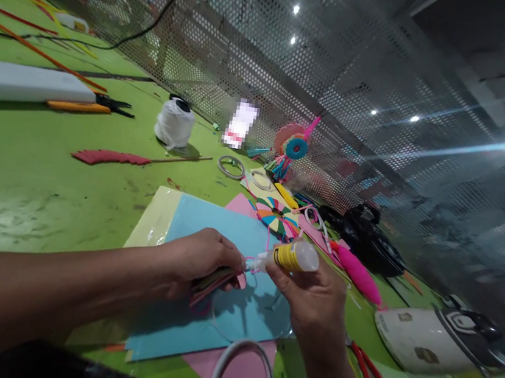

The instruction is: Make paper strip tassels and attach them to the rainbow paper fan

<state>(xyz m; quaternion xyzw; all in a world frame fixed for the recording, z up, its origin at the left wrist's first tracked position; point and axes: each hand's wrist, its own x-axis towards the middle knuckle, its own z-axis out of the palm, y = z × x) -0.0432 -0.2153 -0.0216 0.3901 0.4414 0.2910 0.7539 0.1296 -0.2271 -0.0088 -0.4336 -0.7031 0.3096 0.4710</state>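
Over a light blue sheet (162,325), my left hand (207,260) is closed on a folded paper piece (213,285) with dark and pink layers. A small glue bottle (293,256) with a yellow label is gripped in my right hand (314,288), tilted so its nozzle points left at the tips of my left fingers. The nozzle's end is close to the paper piece; whether they touch cannot be made out. Pink string loops show around the nozzle. Just behind my hands lies a striped multicoloured paper disc (277,215).
White thread spool (175,123), red pleated paper on a stick (111,158) and pliers (92,107) lie at left. A tape roll (218,372) is at front. Red-handled scissors (372,375), a pink bundle (359,272) and a white device (418,338) are right. Mesh (340,71) stands behind.
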